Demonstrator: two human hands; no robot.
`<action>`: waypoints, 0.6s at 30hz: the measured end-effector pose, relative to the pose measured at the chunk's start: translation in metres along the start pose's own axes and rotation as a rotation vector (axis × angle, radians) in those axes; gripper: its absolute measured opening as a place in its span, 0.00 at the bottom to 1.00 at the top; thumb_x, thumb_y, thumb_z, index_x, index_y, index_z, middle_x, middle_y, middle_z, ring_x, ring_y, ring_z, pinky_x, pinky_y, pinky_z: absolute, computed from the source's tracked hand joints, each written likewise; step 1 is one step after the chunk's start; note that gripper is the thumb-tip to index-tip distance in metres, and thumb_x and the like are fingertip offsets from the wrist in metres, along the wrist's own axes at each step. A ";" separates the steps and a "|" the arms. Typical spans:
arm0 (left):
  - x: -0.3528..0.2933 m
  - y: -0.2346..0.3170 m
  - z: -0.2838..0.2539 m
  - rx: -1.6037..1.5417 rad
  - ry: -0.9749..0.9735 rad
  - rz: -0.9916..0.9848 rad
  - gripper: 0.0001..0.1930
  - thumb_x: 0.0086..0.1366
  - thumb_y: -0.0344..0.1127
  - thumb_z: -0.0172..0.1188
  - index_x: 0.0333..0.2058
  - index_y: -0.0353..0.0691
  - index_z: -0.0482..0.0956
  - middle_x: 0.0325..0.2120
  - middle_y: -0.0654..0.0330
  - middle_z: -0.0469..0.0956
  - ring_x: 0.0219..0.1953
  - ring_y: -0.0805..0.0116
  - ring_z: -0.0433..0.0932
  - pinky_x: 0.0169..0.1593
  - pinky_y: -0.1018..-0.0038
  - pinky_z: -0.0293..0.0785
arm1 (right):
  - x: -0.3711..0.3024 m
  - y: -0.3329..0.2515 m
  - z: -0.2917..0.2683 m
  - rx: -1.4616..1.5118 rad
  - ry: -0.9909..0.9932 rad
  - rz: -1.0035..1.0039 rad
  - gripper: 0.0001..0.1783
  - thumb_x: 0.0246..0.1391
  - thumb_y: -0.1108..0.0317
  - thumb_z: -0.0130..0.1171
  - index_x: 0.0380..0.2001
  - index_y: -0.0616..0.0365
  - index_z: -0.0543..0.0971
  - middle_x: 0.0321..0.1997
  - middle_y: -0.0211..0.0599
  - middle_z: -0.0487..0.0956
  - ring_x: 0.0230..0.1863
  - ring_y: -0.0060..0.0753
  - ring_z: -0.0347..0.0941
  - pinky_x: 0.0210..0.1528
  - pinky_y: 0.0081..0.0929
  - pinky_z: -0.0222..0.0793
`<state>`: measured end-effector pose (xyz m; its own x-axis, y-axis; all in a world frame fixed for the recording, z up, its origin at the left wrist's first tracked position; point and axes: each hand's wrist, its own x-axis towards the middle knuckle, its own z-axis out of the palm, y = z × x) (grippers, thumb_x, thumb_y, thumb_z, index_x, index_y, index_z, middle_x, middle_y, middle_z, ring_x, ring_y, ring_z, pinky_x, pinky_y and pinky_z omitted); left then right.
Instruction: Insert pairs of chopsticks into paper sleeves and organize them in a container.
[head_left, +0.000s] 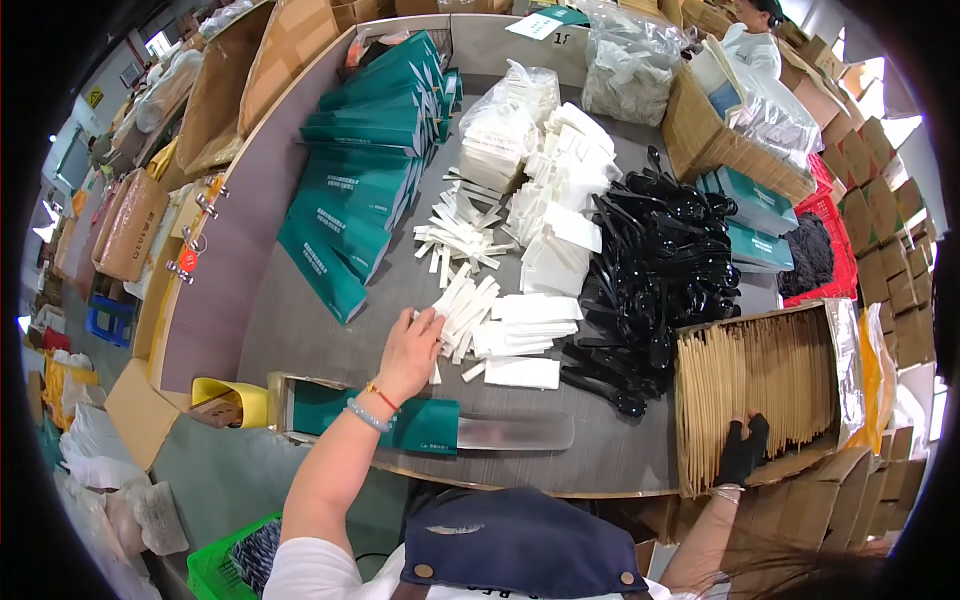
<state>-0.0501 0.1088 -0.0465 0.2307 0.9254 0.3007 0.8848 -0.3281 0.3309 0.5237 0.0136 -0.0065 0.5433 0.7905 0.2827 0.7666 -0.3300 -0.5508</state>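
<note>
White paper sticks [468, 305] lie touching the left hand's [410, 352] fingertips.

Black plastic spoons [660, 270], teal sleeves [350, 200].

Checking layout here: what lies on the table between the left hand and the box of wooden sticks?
In the head view, folded white napkins and a heap of black plastic spoons lie between the left hand and the box of wooden sticks.

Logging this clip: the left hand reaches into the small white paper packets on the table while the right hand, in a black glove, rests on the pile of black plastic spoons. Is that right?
Not quite. The head view shows the gloved right hand in the cardboard box of wooden sticks, not on the black spoons. The left hand does reach the white packets.
</note>
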 end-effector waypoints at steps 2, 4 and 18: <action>-0.005 0.010 -0.009 -0.020 -0.016 -0.029 0.16 0.55 0.31 0.63 0.44 0.44 0.79 0.45 0.60 0.74 0.48 0.53 0.70 0.51 0.59 0.68 | 0.005 0.031 -0.002 -0.083 0.115 -0.047 0.18 0.60 0.67 0.58 0.48 0.68 0.74 0.49 0.47 0.75 0.53 0.43 0.71 0.57 0.34 0.65; -0.010 0.007 -0.011 -0.010 -0.002 -0.045 0.13 0.54 0.31 0.64 0.40 0.45 0.81 0.41 0.62 0.76 0.46 0.56 0.70 0.50 0.60 0.67 | 0.019 0.032 -0.006 -0.127 -0.062 0.059 0.18 0.59 0.67 0.59 0.48 0.69 0.75 0.49 0.47 0.76 0.52 0.43 0.72 0.56 0.34 0.66; 0.079 0.084 0.031 -0.444 0.195 -0.074 0.05 0.53 0.29 0.66 0.30 0.40 0.79 0.32 0.56 0.76 0.38 0.53 0.74 0.43 0.63 0.70 | 0.037 0.031 0.000 -0.474 -0.230 0.059 0.11 0.54 0.73 0.54 0.40 0.67 0.72 0.41 0.54 0.75 0.44 0.58 0.72 0.48 0.40 0.68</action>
<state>0.0546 0.1598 -0.0226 0.0558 0.9104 0.4098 0.6282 -0.3511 0.6944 0.5670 0.0326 -0.0135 0.5421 0.8387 0.0528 0.8364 -0.5324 -0.1305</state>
